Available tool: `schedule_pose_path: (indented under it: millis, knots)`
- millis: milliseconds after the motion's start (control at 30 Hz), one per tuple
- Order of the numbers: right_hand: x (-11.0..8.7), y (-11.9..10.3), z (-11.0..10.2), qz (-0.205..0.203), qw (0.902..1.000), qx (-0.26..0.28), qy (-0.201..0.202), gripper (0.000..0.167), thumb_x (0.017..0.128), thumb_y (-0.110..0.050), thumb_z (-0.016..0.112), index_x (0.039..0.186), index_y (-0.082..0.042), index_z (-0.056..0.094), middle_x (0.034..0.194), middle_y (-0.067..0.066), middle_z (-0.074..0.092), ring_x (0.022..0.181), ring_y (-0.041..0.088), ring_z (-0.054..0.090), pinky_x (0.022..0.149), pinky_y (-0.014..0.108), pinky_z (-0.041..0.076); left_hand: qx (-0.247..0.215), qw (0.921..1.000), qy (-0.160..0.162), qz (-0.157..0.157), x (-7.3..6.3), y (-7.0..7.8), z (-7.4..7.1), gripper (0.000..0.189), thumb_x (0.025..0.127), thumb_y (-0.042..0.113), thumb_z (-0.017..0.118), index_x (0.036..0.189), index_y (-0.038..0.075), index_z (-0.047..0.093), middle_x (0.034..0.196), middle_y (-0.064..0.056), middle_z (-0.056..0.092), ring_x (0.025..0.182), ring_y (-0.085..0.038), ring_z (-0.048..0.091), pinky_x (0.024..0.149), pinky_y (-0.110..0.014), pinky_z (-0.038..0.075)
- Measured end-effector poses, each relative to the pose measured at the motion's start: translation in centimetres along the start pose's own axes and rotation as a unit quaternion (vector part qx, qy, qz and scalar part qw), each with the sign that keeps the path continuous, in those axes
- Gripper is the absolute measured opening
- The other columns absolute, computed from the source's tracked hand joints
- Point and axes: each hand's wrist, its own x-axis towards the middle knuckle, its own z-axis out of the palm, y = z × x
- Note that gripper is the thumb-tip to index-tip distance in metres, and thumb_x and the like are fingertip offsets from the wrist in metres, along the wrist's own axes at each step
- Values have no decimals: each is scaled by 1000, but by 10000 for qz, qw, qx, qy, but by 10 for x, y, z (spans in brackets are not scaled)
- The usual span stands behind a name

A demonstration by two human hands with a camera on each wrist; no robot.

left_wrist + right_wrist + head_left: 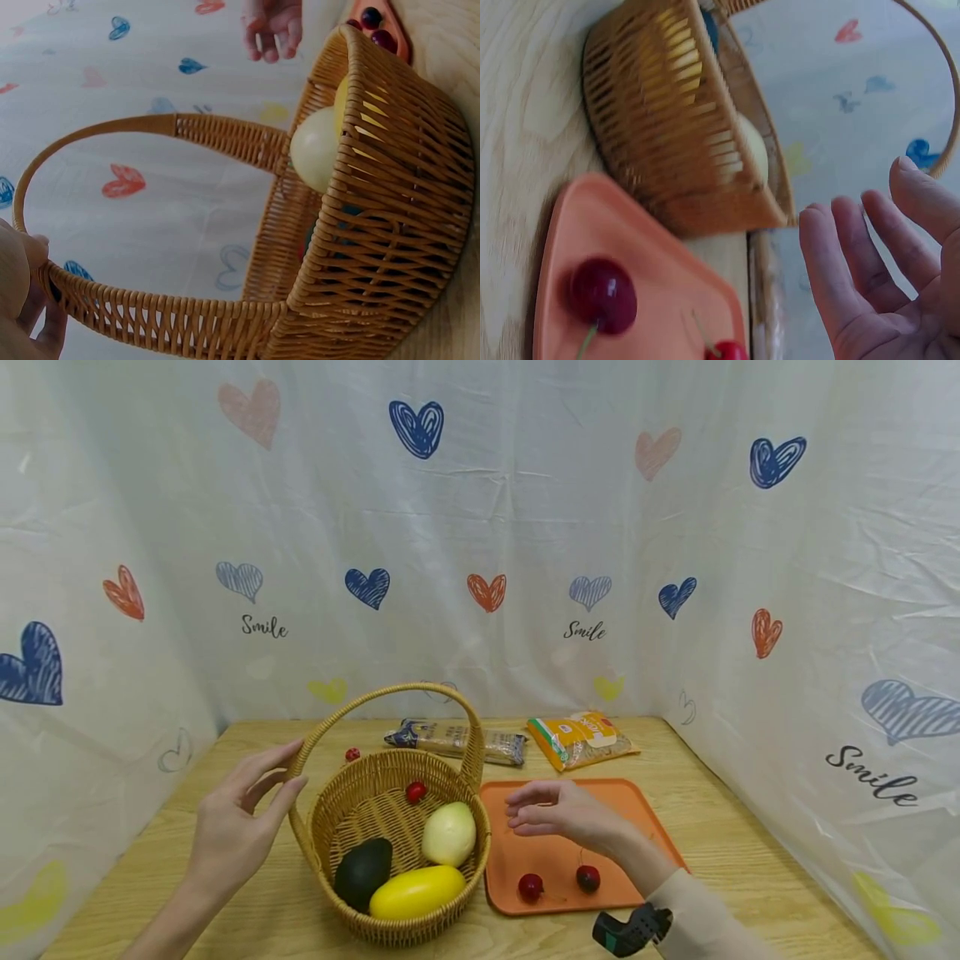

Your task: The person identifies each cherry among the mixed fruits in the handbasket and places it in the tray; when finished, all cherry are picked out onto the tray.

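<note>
My left hand (238, 818) pinches the side of the tall handle (169, 319) of a wicker basket (401, 931) between thumb and fingers. The basket stands upright on the table. Inside it lie a dark green avocado (363, 870), a long yellow fruit (418, 893), a pale round onion-like item (449, 833) and a small red fruit (416, 792). To the right of the basket, my right hand (566, 814) hovers over an orange tray (510, 852) with fingers loosely bent and nothing in them. Two dark red cherries (531, 887) with stems lie on the tray's near part.
Behind the basket lies a long clear-and-blue package (453, 741). An orange-and-yellow bag (583, 741) rests at the back right. A small red item (352, 754) sits on the wooden table (225, 760) behind the basket's left side. Heart-printed curtains (517, 535) enclose the back and sides.
</note>
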Motion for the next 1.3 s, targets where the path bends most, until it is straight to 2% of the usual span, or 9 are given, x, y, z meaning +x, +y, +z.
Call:
schedule_pose_path:
  millis: [200, 267, 500, 767, 900, 1033, 1133, 1300]
  knots:
    - [11, -2, 22, -70, 9981, 338, -502, 36, 92, -6, 60, 122, 12, 53, 114, 23, 58, 104, 28, 60, 96, 45, 51, 36, 10000, -6, -35, -1, 0, 0, 52, 73, -27, 63, 121, -8, 59, 112, -3, 60, 101, -6, 57, 88, -15, 52]
    - [16, -2, 28, -59, 9978, 383, -542, 38, 92, -6, 61, 123, 13, 51, 115, 22, 59, 104, 27, 61, 97, 45, 50, 55, 10000, -11, -69, -1, 0, 0, 51, 74, -26, 63, 121, -7, 59, 112, -3, 60, 100, -6, 57, 88, -15, 52]
    - [41, -6, 56, -112, 9978, 559, -338, 37, 91, -4, 61, 124, 11, 52, 115, 18, 59, 106, 27, 61, 94, 40, 54, 99, 9998, -6, -143, -1, 2, -2, 51, 75, -25, 63, 121, -5, 60, 112, -3, 60, 100, -6, 57, 89, -15, 52]
    - [67, -11, 85, -240, 9961, 767, -354, 36, 91, 0, 59, 125, 12, 52, 114, 18, 61, 106, 32, 60, 95, 48, 51, 154, 9998, -130, -52, 0, 1, -3, 51, 76, -23, 64, 123, -3, 59, 114, -3, 59, 102, -5, 56, 90, -17, 52]
    - [73, -11, 91, -223, 9963, 753, -341, 36, 91, -1, 59, 125, 10, 53, 112, 15, 62, 105, 32, 61, 96, 50, 50, 3, 10000, -66, 14, -1, 0, -1, 51, 74, -25, 63, 122, -5, 60, 113, -7, 60, 101, -7, 57, 89, -16, 52]
    - [76, -9, 93, -224, 9965, 753, -276, 34, 91, -2, 60, 123, 8, 56, 115, 18, 61, 107, 36, 59, 96, 51, 49, -39, 10000, -33, 30, -1, -1, 0, 51, 74, -26, 63, 121, -5, 60, 113, -8, 60, 101, -6, 57, 89, -16, 52]
    - [79, -7, 94, -208, 9966, 776, -185, 32, 91, -3, 60, 122, 7, 57, 119, 22, 59, 104, 33, 60, 97, 51, 48, -11, 10000, -46, 44, 0, -2, 0, 51, 74, -25, 63, 121, -5, 60, 114, -8, 60, 101, -6, 57, 89, -15, 52]
    - [87, -6, 98, -210, 9967, 783, 59, 33, 91, -5, 62, 122, 6, 57, 116, 20, 60, 104, 32, 61, 95, 45, 53, 76, 9999, -30, -87, -2, -3, -1, 50, 76, -23, 64, 122, -3, 61, 114, -5, 59, 100, -5, 57, 89, -15, 52]
